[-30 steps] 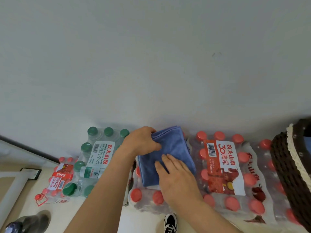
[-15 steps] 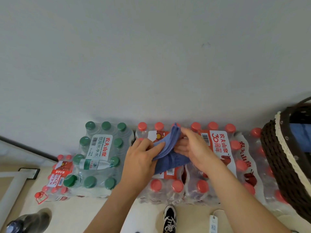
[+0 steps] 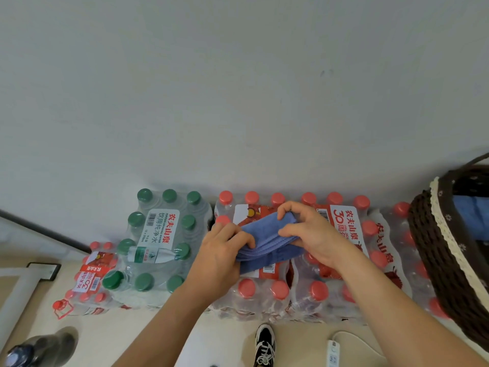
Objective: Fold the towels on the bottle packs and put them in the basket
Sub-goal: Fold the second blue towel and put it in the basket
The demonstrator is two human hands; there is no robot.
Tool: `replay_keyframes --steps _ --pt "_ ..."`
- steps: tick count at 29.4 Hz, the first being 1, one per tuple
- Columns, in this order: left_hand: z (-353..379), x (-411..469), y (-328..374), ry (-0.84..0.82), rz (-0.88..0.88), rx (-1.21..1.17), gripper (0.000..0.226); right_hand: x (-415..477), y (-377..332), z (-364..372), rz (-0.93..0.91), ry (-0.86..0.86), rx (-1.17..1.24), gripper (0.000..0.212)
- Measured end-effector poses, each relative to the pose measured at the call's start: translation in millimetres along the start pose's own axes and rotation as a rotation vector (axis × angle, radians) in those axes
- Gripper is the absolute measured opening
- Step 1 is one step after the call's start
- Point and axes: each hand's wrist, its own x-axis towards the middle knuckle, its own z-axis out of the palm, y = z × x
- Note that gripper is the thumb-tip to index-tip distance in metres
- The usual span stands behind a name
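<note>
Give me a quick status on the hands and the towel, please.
Folded blue towel gripped by left hand and right hand, over the red-capped bottle packs. At right, basket with blue cloth inside. Path looks open.

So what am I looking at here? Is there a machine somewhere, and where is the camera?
There is no machine here, only a person's two bare hands. The single picture comes from a wide-angle camera worn on the person's head, looking forward and down, so the arms enter from the bottom edge. Against the wall stand shrink-wrapped packs of water bottles: a green-capped pack and red-capped packs beside it. The left hand and right hand both hold a folded blue towel over the red-capped packs, fingers curled round its ends. At the right edge is a dark woven basket with a blue cloth inside. On the floor below are a shoe and a white power strip.
</note>
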Motion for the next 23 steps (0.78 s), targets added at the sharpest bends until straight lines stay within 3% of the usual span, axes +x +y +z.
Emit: replay_keyframes --steps 4,8,13,16,23 --pt "-5.5 -3.2 6.3 -0.064 0.005 0.022 0.024 1.5 -0.4 1.8 -0.042 0.071 -0.071 0.029" --pt "-6.7 -9.7 11.6 -0.124 0.017 0.058 0.026 0.9 0.7 5.8 -0.026 0.091 -0.057 0.016" --pt "1.1 -14.1 9.7 -0.115 0.038 0.119 0.030 -1.9 3.3 6.0 -0.050 0.099 -0.124 0.019" --pt "2.3 -13.9 9.2 -0.110 0.050 0.125 0.027 -1.3 2.1 4.5 -0.110 0.107 -0.304 0.025" --pt "-5.0 -28.2 12.5 -0.120 0.038 0.069 0.024 -16.6 7.7 9.0 -0.161 0.157 -0.914 0.015"
